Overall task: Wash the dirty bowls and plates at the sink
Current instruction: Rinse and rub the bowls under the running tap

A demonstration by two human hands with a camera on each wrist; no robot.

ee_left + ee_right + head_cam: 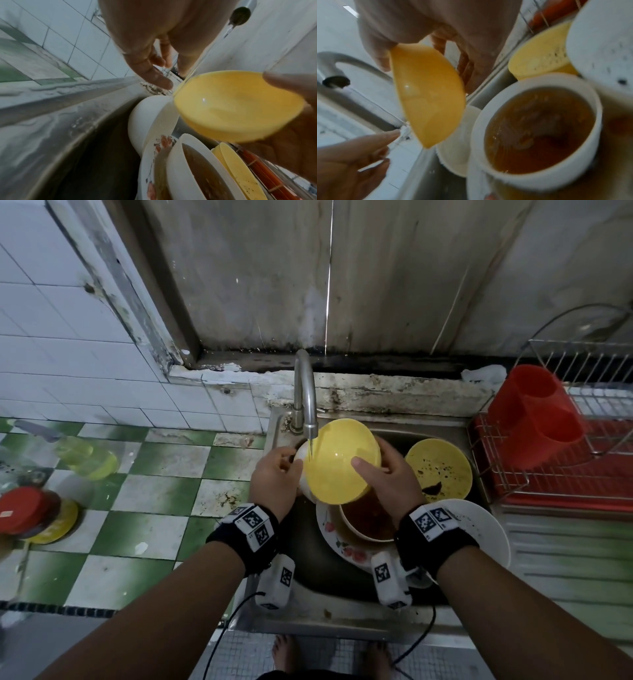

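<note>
Tilting yellow bowl [337, 462] in right grip [390, 474]

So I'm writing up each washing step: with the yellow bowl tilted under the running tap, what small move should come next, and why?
Probably bring the left hand in to rub the yellow bowl. The right hand alone grips it, water strikes only its left rim, and the left hand's fingers hang loose beside it.

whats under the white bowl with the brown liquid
The white bowl sits on a flowered plate in the sink. The plate's middle is covered by the bowl.
</note>
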